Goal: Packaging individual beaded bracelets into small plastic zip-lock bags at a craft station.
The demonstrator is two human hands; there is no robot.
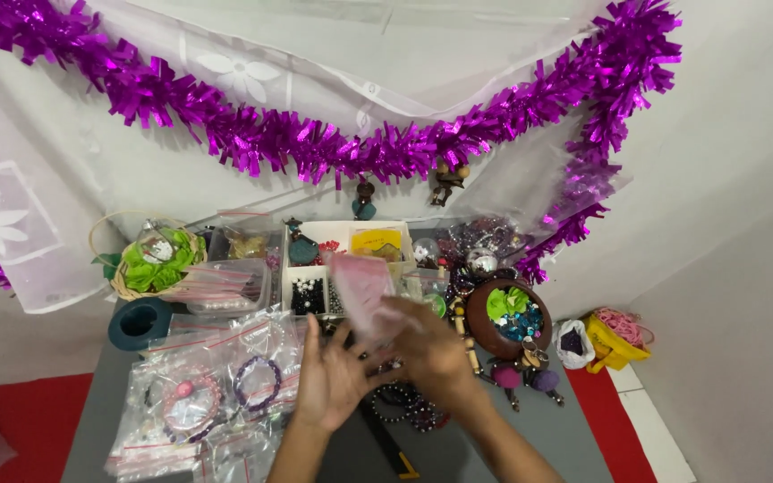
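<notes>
Both hands meet over the middle of the grey counter [100, 407]. Left hand [331, 380] is spread, fingers splayed, palm toward the right one; can't tell if it actually grips anything. Right hand [427, 349] is closed round the lower edge of a small pinkish clear bag [361, 295], held up & tilted, blurred. Bag sits just in front of the white tray [337, 234] w/ compartments of beads. Under the hands: dark bead strands [404, 411]. To the left, a pile of zip bags [216, 376] w/ bracelets inside, a teal ring [139, 324], a basket [149, 261] w/ green stuff. Right of the hands, a brown bowl [505, 322] w/ green & blue bits. Purple tinsel [315, 143] hangs across the white wall behind.
</notes>
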